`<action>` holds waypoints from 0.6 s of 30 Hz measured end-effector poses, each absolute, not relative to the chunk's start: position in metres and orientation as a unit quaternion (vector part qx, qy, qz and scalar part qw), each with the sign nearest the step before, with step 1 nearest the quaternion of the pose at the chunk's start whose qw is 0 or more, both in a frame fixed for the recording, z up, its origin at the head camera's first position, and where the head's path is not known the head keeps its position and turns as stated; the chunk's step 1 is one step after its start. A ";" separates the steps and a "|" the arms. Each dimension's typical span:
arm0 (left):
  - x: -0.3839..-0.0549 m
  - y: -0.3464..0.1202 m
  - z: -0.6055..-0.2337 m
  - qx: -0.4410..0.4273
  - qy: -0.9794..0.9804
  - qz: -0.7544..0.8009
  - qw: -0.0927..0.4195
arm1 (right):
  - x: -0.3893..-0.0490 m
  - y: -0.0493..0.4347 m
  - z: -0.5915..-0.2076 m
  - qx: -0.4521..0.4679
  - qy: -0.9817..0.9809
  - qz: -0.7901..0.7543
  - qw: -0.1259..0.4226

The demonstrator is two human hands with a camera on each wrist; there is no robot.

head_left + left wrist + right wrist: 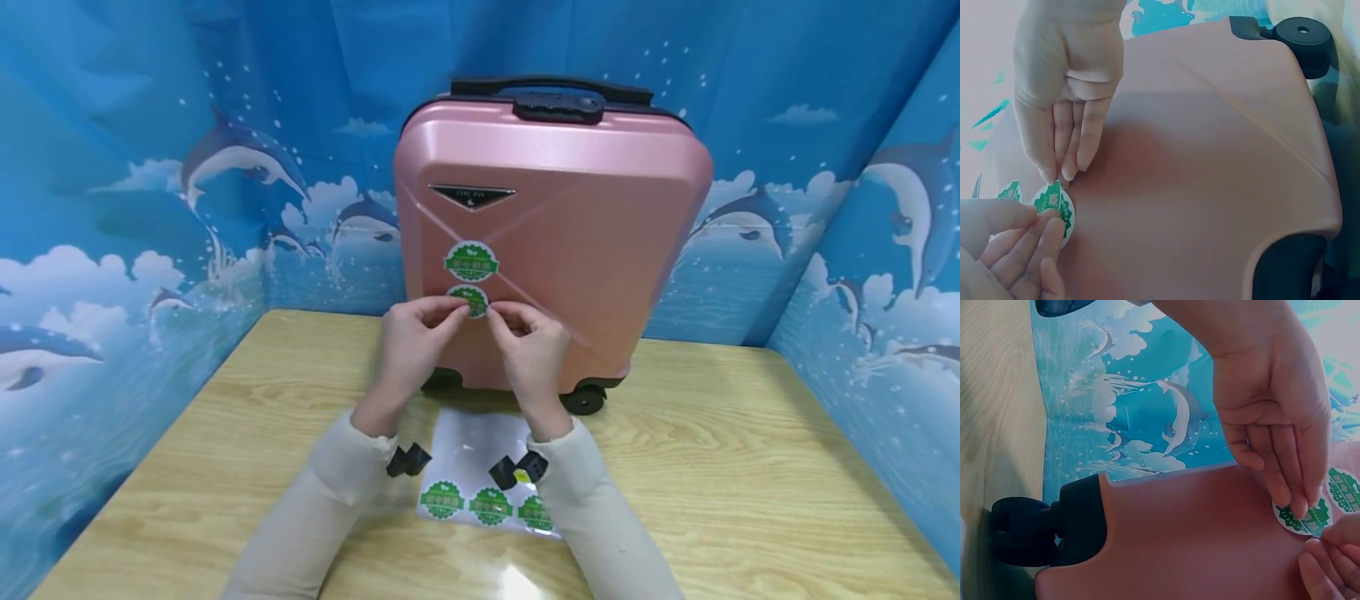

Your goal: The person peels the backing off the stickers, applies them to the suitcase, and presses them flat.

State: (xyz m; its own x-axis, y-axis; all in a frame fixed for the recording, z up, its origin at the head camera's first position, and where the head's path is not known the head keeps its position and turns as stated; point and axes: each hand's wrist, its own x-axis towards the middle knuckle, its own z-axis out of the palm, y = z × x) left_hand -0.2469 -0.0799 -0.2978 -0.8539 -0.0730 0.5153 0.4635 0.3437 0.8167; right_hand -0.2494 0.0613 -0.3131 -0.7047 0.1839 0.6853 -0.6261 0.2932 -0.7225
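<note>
A pink hard-shell suitcase (577,242) stands upright, its front facing me. High on its left side is a round green-and-white sticker (471,262). Directly below it, a second round green sticker (474,303) lies between my hands over the suitcase front. My left hand (418,340) pinches this lower sticker's left edge between thumb and forefinger. At its right edge my right hand (534,346) pinches in the same way. In the right wrist view the lower sticker (1297,519) is partly covered by fingertips, with the upper sticker (1344,487) beside it.
Under my forearms, a clear sheet (480,442) bearing a row of green stickers (442,500) lies on the wood-grain table (735,467). Black wheels (583,400) support the suitcase, and a black handle (551,83) tops it. Blue dolphin-print curtains (315,108) enclose the back and sides.
</note>
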 end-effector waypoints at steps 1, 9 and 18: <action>-0.247 -0.079 -0.297 -0.125 -0.785 -0.559 0.237 | -0.250 0.061 -0.313 0.154 -0.723 0.574 0.353; -0.248 -0.074 -0.295 -0.131 -0.787 -0.555 0.236 | -0.249 0.062 -0.315 0.161 -0.722 0.574 0.353; -0.248 -0.071 -0.295 -0.141 -0.784 -0.556 0.238 | -0.247 0.064 -0.315 0.166 -0.728 0.571 0.341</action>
